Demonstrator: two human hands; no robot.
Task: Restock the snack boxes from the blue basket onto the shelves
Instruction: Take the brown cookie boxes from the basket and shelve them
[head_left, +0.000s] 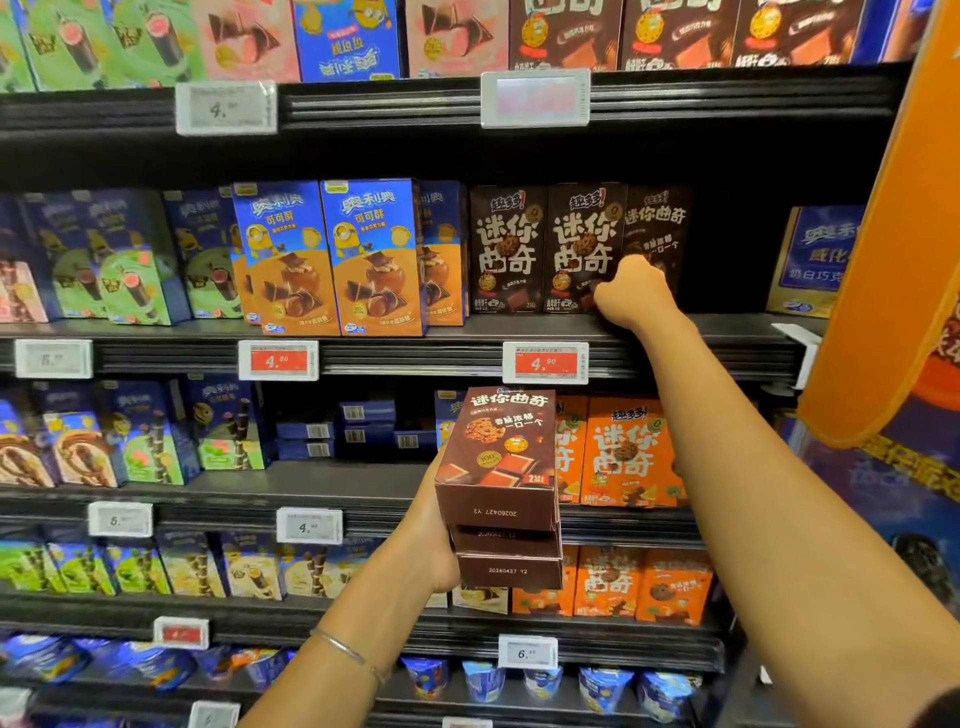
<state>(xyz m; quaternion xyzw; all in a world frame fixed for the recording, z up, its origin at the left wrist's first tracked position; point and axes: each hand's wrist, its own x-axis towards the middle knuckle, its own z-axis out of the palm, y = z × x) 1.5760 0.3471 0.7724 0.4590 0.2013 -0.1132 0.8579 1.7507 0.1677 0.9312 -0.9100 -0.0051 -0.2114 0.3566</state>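
My left hand (434, 545) grips a stack of three brown snack boxes (498, 467) from the side and holds it up in front of the lower shelves. My right hand (636, 293) reaches to the middle shelf (415, 325), its fingers curled on a brown snack box (660, 223) that stands further back than its neighbours. Two matching brown boxes (545, 249) stand upright at the shelf front, just left of that hand. The fingertips are hidden behind the hand. The blue basket is out of view.
Blue and orange boxes (332, 260) fill the shelf left of the brown ones; a dark gap lies to the right of my right hand. Orange snack boxes (623, 452) stand on the shelf below. An orange banner (883, 260) hangs at the right edge. Price tags (544, 362) line the shelf fronts.
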